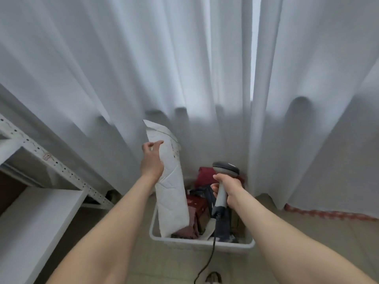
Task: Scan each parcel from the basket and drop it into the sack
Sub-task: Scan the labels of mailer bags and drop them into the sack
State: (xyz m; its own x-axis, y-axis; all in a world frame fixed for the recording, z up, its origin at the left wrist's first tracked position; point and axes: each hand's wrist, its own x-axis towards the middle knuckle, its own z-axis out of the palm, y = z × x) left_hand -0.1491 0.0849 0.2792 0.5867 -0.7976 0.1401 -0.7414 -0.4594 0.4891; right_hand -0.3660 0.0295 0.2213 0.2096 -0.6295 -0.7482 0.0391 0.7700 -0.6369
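White quilted paper covers the padded mailer, which stands nearly upright, leaning a little to the left; its lower end dips inside the left side of the basket, though whether it touches anything there is hidden; the left hand grips its left edge about a third of the way down, fingers curled round the edge; the right hand is wrapped round the grey handle of the scanner, whose dark head sits above the fist, just right of the mailer and apart from it; a black cable trails from the handle's foot down over the basket rim to the floor; dark red and brown parcels lie heaped in the white basket; pale curtain hangs behind; a white metal shelf unit stands at the left.
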